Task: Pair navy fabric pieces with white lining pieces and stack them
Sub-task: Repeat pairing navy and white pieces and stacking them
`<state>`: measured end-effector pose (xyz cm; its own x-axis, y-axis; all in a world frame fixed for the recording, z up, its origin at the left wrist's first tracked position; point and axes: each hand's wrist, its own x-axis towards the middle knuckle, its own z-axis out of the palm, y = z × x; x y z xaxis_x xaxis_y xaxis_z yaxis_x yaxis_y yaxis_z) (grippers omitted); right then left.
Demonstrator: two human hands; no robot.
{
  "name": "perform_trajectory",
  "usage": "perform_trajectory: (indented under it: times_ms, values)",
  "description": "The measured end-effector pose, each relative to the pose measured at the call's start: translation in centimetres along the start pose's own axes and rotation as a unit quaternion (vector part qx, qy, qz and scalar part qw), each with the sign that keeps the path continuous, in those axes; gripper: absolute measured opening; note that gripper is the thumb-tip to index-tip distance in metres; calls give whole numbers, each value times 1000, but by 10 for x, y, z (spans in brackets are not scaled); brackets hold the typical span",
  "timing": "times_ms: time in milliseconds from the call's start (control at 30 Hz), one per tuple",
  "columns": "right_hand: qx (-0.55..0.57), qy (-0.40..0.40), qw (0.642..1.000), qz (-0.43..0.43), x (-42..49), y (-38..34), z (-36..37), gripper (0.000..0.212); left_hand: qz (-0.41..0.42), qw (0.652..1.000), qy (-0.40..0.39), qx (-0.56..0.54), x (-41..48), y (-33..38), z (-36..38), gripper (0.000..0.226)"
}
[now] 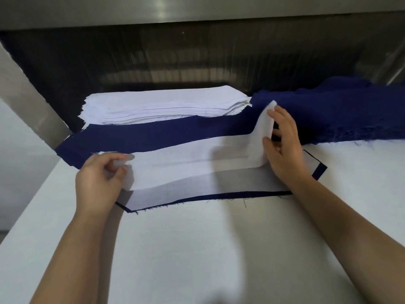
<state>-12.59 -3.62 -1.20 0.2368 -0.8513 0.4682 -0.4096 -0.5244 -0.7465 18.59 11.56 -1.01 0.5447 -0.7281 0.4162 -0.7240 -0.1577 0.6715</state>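
White lining piece [192,163] is stretched across the middle of the frame, held at both ends above the white bench [219,249]. The left hand [98,181] pinches its left end between thumb and curled fingers, low over the bench. The right hand [282,145] grips the right end between thumb and fingers, and that end is lifted and folded upward, so the piece rises from left to right.

Just beneath it, flat on the bench, lies a navy fabric piece [320,171] with a thin, greyish lining sheet [197,191] laid on top. Only a narrow navy border shows along its lower edge and at the right corner, with loose threads hanging off it.

Toward the upper left of centre sits a thick stack of white lining pieces [162,106], edges roughly squared. It rests on a pile of flat navy pieces [142,137], which sticks out in front of it as a dark band and touches the far edge of the held piece. At upper right a rumpled heap of navy fabric [350,113] with frayed edges lies behind the right hand. Across the top of the frame runs a metal housing [197,9] over a dark opening.
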Motion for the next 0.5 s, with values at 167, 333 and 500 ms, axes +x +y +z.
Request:
perform_trajectory:
  times_ms: [167,333,500]
  values:
    - [1,25,1000,-2,1,-2,-3,63,-24,999,9,-41,-1,3,1,34]
    - [59,85,994,35,1,-7,-6,79,-45,998,21,-29,0,0,2,31]
    - [127,80,985,85,1,-4,-13,69,-62,995,39,-60,0,-2,4,40]
